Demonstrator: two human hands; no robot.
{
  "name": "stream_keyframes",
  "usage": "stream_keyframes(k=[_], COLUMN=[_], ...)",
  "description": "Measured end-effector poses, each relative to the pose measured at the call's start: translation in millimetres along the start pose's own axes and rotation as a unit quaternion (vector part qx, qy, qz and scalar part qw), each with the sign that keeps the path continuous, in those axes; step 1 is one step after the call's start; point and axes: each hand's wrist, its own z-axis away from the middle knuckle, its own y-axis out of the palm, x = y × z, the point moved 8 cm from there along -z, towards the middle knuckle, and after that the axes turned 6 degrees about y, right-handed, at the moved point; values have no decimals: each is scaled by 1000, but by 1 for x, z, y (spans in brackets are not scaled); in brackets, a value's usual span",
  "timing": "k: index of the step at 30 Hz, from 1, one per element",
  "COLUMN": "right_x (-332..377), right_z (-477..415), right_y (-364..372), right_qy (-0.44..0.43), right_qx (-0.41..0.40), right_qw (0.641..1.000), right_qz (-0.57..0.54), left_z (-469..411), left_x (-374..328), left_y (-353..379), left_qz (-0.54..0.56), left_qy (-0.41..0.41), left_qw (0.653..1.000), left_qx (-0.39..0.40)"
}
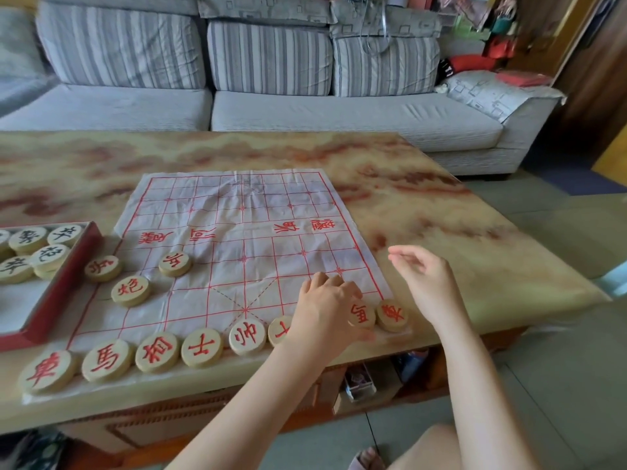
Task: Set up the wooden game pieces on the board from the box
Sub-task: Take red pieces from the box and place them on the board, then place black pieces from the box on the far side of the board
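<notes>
Head: round pale wooden pieces (202, 347), red carved characters.

Home living room: sofa (271, 106), coffee table (424, 205)

The board (251, 239) was white with red lines. Its round pieces (202, 347) were pale wood with red signs. The box (57, 293) was red; the boxed pieces (27, 239) had dark signs. The desk (441, 212) was yellow with red-brown swirls. The sofa cushions (268, 59) had grey stripes.
</notes>
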Motion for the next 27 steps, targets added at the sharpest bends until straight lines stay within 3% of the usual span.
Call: stream_keyframes(k=[8, 18, 27], right_x=[29, 87, 172], right_z=[9, 26, 68], right_y=[38, 121, 243], right_qy=[-38, -92, -157], right_qx=[84, 191, 307], right_qw=[996, 977, 939], right_qz=[4, 6, 5], left_z=[31, 144, 237], left_x=[57, 238, 328], left_y=[-72, -199, -222], left_qz=[81, 57, -36], left_qy=[-29, -251, -385], left_qw=[992, 938, 885], left_qx=[-93, -234, -259])
